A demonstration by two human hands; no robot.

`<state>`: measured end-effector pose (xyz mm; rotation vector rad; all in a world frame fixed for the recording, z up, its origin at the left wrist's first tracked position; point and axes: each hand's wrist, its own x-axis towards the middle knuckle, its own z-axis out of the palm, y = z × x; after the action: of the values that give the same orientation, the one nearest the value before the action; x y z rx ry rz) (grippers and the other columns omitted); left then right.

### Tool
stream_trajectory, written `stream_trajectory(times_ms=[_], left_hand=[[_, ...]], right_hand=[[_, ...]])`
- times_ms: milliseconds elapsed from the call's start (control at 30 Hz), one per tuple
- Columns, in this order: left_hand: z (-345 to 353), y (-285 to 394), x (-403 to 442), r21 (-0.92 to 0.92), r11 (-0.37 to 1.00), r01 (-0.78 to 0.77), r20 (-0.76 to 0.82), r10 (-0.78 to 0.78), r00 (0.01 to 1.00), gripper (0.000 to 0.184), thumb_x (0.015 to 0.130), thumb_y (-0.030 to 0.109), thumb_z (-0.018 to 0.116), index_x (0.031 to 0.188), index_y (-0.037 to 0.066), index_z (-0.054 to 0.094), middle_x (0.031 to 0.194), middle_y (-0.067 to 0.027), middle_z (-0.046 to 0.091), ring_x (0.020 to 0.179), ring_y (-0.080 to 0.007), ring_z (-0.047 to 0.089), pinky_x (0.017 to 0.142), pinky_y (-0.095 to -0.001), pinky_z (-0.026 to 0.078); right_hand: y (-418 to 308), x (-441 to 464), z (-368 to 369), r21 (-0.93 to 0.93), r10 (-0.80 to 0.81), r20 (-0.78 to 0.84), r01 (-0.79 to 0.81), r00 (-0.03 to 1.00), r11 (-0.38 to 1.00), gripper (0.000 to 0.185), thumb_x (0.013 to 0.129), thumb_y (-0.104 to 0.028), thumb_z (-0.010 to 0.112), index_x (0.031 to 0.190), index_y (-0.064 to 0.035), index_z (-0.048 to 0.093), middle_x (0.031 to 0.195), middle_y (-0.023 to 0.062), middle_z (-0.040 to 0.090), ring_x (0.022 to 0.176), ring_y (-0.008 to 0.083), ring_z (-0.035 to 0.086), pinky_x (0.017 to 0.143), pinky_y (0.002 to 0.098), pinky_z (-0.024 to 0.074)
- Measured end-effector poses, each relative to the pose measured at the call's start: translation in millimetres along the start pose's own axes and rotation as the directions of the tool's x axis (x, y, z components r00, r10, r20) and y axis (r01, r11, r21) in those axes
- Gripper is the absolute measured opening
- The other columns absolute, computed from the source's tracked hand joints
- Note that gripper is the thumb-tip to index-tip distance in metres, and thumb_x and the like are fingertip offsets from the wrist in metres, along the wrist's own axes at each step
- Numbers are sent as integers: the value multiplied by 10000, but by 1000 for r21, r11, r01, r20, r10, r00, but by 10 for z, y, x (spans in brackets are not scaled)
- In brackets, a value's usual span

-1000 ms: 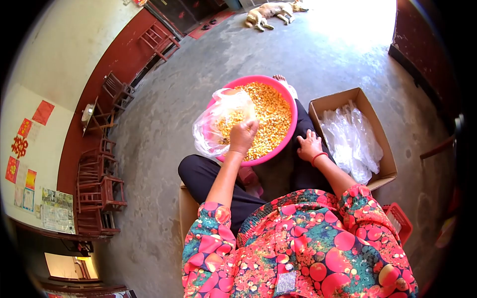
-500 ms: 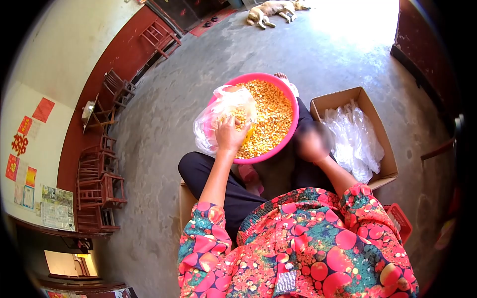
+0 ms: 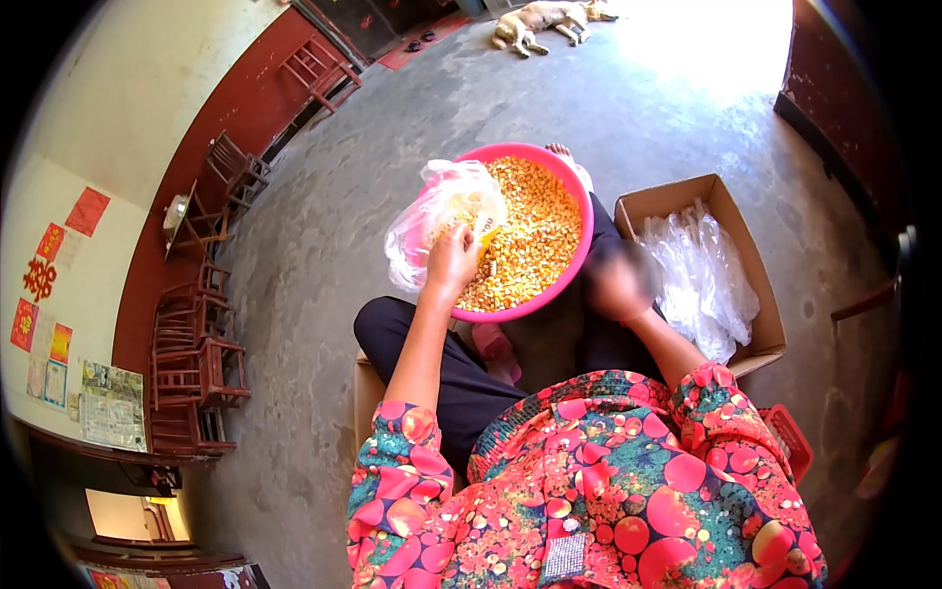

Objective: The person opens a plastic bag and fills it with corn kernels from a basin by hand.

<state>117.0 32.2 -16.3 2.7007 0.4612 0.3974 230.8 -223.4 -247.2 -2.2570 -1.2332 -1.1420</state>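
A pink basin (image 3: 581,257) full of loose yellow corn kernels (image 3: 535,211) stands in front of my crossed legs. On its left side rests a clear plastic bag (image 3: 417,231) with pale yellow pieces in it. My left hand (image 3: 453,261) is over the bag's near edge, fingers drawn together on a small yellow packet (image 3: 487,232) with dark lettering. The fingertips are partly hidden. My right hand (image 3: 618,287) is at my right knee, beside the basin; a blur covers its fingers, so what it holds, if anything, does not show.
To my right stands an open cardboard box (image 3: 768,329) with crumpled clear plastic bags (image 3: 699,280). Behind it is a red plastic basket (image 3: 790,437). Wooden chairs (image 3: 201,368) line the left wall. A dog (image 3: 549,20) lies on the concrete floor at the far end.
My left hand has shifted slightly left, and its spread fingers have closed together. The yellow packet has come up with its lettering showing. My right hand has stayed put.
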Motion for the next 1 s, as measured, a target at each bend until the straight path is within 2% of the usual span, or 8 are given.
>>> stream_trajectory(times_ms=[100,133,200,467,567,700,867,1000], left_hand=[[139,108,-180,-128,991,37,91,-25,996,132,735,81,628,824,23,550,719,-132,617,663,-226,618,618,-329,481],[156,191,-255,-221,975,-8,73,25,997,121,735,39,597,844,24,545,734,-123,624,670,-207,625,643,-316,490],[320,184,-344,-240,965,-106,-54,96,994,165,730,-7,573,892,23,578,817,-131,631,734,-231,634,678,-321,500],[191,89,-116,-146,987,-70,-450,-4,893,257,739,-43,549,942,48,679,900,-137,631,824,-245,620,684,-314,491],[69,248,-143,-237,970,-56,-367,-36,929,232,727,-36,559,911,47,674,879,-141,623,789,-298,606,716,-385,484],[155,329,-383,-36,970,-239,-404,205,891,291,707,-12,579,962,100,664,851,-82,585,812,-259,567,716,-388,446],[-35,473,-813,0,980,-197,-465,174,868,487,688,35,606,1164,125,554,1031,-89,546,961,-268,527,832,-404,385],[-172,122,-830,-120,993,11,-774,-100,625,664,740,104,639,1323,4,337,1284,-215,404,1229,-373,352,1014,-448,268]], right_hand=[[96,-460,663,-51,-17,-70,13,997,999,345,812,-201,529,1103,-18,560,1114,236,527,1045,359,516,890,465,422],[50,-87,187,82,110,267,-136,957,987,358,796,-216,546,1112,-47,560,1167,243,489,1092,363,482,905,479,405],[-72,814,-933,-47,315,826,-501,467,864,392,765,-247,580,1130,-106,558,1273,257,412,1185,370,413,935,507,370],[50,248,-242,68,255,780,-481,572,874,432,721,-262,609,1136,-159,548,1306,246,360,1221,368,361,938,517,354],[57,262,-285,63,261,788,-494,558,867,437,719,-269,613,1138,-163,547,1308,240,361,1227,365,358,939,516,353],[122,365,-378,51,241,855,-536,460,842,442,715,-272,620,1138,-165,549,1325,214,359,1242,355,347,945,523,346],[100,499,-668,313,257,664,-573,702,758,243,735,-182,608,970,-121,612,1086,121,521,1065,297,482,866,456,392],[-238,1299,-1431,561,224,346,-392,911,729,90,755,-21,559,823,-62,600,885,92,560,865,283,540,766,390,424]])
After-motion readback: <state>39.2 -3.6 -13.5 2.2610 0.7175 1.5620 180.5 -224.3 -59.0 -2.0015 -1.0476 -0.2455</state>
